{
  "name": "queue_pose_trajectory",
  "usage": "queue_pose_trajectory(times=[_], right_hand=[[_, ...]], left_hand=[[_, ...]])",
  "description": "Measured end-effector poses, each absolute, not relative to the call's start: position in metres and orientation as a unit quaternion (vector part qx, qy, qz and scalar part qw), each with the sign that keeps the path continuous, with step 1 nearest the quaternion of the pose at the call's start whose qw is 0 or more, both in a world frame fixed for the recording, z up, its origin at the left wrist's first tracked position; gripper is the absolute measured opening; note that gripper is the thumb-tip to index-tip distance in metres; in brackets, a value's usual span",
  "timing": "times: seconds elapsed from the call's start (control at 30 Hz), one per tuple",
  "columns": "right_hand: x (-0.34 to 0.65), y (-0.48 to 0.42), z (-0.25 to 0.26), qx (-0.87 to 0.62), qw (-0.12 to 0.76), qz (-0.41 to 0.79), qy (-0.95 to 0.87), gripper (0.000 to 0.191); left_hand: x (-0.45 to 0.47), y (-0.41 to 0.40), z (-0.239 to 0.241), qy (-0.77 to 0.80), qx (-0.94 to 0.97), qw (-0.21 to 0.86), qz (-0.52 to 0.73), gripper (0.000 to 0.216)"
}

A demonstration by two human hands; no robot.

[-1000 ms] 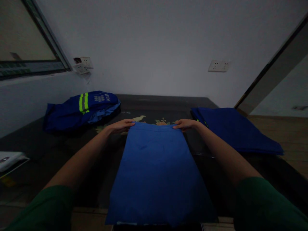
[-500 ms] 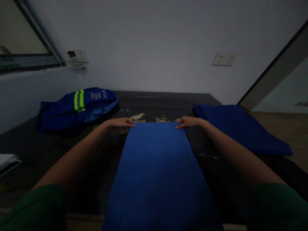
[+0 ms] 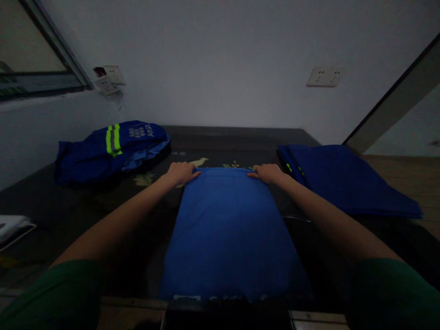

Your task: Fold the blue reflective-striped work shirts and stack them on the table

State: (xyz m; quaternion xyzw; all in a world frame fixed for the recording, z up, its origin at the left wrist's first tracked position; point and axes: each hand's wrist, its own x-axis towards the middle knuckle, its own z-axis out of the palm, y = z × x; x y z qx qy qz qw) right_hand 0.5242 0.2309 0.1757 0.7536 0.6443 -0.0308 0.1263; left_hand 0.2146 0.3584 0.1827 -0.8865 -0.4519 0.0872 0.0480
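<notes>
A length of blue cloth lies on the dark, glossy surface straight in front of me. It looks folded, with a few soft creases, and its near end reaches the front edge, where a pale patch and marks show. My left hand is closed on the far left corner, thumb on top and fingers under the edge. At the far right corner my right hand pinches the cloth in the same way. Both forearms stretch forward along its sides.
A crumpled dark blue garment with a yellow-green reflective stripe lies at back left. Folded dark blue fabric sits at right. A white device is at the left edge. Sockets are on the wall behind the dark tabletop.
The cloth's near end has come into view at the front edge, and its surface looks more rumpled. Both hands still hold the far corners, slightly farther forward, with the grips more wrapped.
</notes>
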Motion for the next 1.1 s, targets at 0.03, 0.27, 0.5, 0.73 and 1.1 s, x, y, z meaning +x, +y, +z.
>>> queue_pose_trajectory(times=[0.03, 0.27, 0.5, 0.73, 1.1], right_hand=[[0.523, 0.227, 0.173, 0.758, 0.098, -0.013, 0.644, 0.063], [0.475, 0.189, 0.168, 0.709, -0.134, 0.091, 0.686, 0.041], [0.443, 0.163, 0.128, 0.668, -0.116, -0.049, 0.733, 0.059], [0.476, 0.165, 0.124, 0.754, -0.082, -0.044, 0.65, 0.068], [0.491, 0.171, 0.134, 0.826, -0.064, -0.019, 0.559, 0.06]], left_hand=[[0.213, 0.358, 0.177, -0.453, -0.889, 0.038, 0.062, 0.053], [0.214, 0.305, 0.158, -0.344, -0.923, 0.019, -0.173, 0.043], [0.224, 0.255, 0.13, -0.252, -0.961, -0.093, -0.071, 0.054], [0.22, 0.277, 0.124, -0.357, -0.928, -0.083, -0.067, 0.063], [0.219, 0.294, 0.129, -0.48, -0.872, -0.079, -0.043, 0.077]])
